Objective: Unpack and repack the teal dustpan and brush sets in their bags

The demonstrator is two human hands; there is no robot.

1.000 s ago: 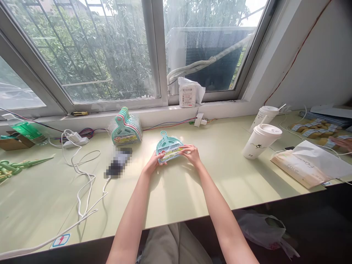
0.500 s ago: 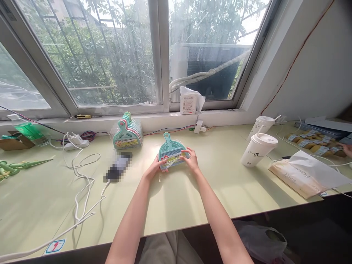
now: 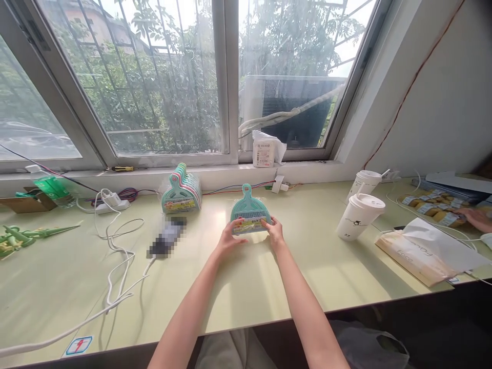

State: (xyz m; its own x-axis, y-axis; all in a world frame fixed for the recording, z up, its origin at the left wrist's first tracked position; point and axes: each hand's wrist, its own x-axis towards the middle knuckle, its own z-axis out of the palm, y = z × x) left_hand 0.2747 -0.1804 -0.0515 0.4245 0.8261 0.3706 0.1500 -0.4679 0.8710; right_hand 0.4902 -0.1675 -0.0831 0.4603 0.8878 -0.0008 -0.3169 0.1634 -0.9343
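Both hands hold a small turquoise dustpan-and-brush set (image 3: 250,206) upright just above or on the table, its looped handle pointing up. A yellow printed label runs across its lower front, beneath the brush bristles. My left hand (image 3: 229,239) grips the lower left corner, with the thumb at the front. At the lower right corner, my right hand (image 3: 275,233) pinches the edge, thumb over the label. Whether the bottom edge touches the table I cannot tell. Back left stands a row of similar dustpan sets (image 3: 180,195) in several colours, nested together.
A blurred phone (image 3: 167,238) on a white cable lies left. White lidded cups (image 3: 359,218) and a tissue pack (image 3: 418,251) stand right. At the far right, another person's hand (image 3: 476,218) is near yellow packed items (image 3: 434,207). A power strip (image 3: 111,205) sits back left.
The dustpan set has moved a little to the right and turned from a slight tilt to more level. Both hands have shifted with it. The other person's hand reaches further into view.
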